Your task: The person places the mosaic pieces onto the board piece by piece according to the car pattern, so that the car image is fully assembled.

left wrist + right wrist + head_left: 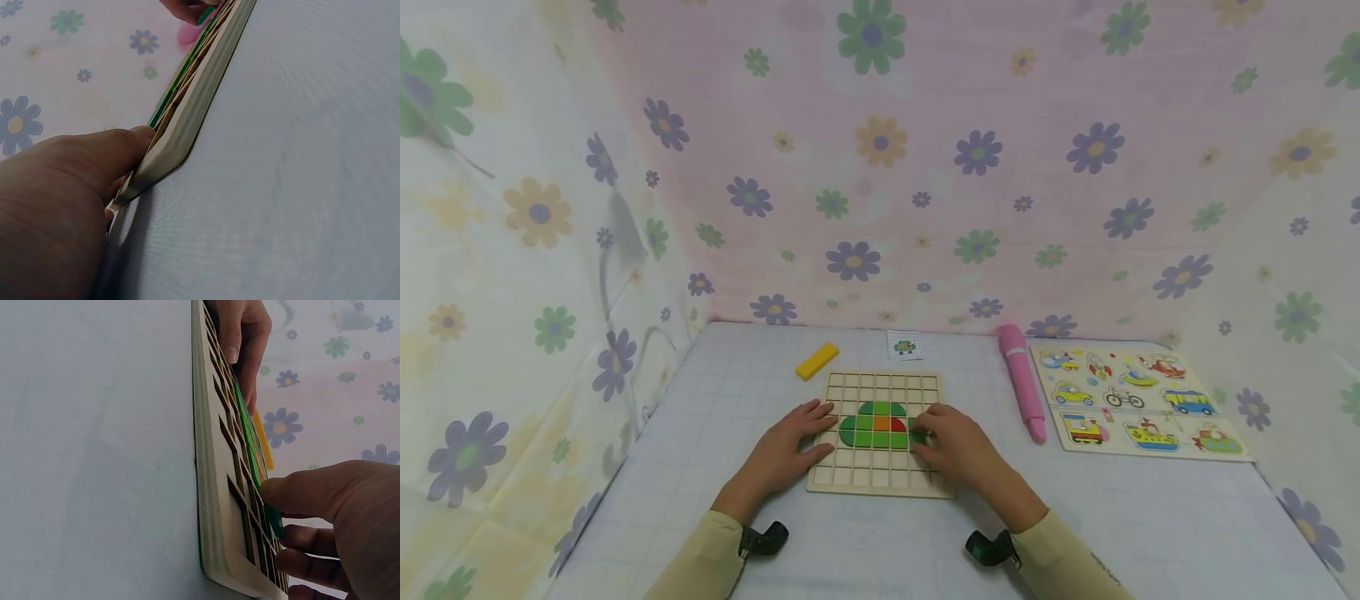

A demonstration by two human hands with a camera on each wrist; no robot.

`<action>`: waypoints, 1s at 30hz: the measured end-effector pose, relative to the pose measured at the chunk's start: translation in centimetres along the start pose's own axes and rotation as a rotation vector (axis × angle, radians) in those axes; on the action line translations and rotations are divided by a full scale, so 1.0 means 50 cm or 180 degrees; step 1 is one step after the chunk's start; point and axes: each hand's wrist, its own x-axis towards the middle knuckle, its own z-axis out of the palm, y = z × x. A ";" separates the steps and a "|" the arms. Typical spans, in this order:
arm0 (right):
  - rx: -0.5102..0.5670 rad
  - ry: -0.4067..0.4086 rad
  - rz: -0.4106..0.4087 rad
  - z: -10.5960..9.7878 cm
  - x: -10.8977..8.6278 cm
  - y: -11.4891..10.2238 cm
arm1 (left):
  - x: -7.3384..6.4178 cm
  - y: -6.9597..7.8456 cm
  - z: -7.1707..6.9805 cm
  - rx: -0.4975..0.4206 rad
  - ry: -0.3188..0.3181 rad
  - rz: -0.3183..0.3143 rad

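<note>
A wooden grid board (872, 478) lies on the table, with several green tiles (871, 439), an orange tile (881, 424) and a red rounded tile (897, 425) in its middle cells. My left hand (784, 446) rests at the board's left edge, thumb and fingers touching its top. Between thumb and fingers, my right hand (958, 446) pinches a dark green tile (273, 520) just above the board, at the right end of the coloured group. Its full outline is hidden by the fingers.
Behind the board lie a yellow block (817, 361) and a small picture card (905, 346). To the right are a pink stick-shaped object (1022, 379) and a vehicle puzzle board (1120, 446). Flowered cloth (880, 200) hangs around the table.
</note>
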 end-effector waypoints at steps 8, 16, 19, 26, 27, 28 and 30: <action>0.0018 -0.0040 0.0082 -0.006 0.002 0.006 | 0.001 0.000 0.000 0.0033 -0.0018 -0.0040; 0.0042 -0.0066 0.0102 0.004 0.006 0.016 | 0.002 -0.002 0.001 0.0030 -0.0016 -0.0040; 0.0076 -0.0041 0.0126 0.005 0.006 0.018 | 0.003 -0.003 0.002 0.0040 0.0002 -0.0021; 0.0070 0.0012 0.0090 0.004 0.005 0.018 | 0.002 -0.001 0.001 0.0025 0.0016 -0.0010; 0.0056 0.0016 0.0084 0.004 0.005 0.018 | 0.002 -0.001 0.001 0.0019 0.0016 -0.0009; 0.0046 0.0029 0.0072 0.005 0.004 0.017 | 0.002 -0.001 0.001 0.0012 0.0016 -0.0012; 0.0023 0.0041 0.0060 0.005 0.004 0.017 | 0.001 -0.001 0.002 0.0005 0.0008 -0.0012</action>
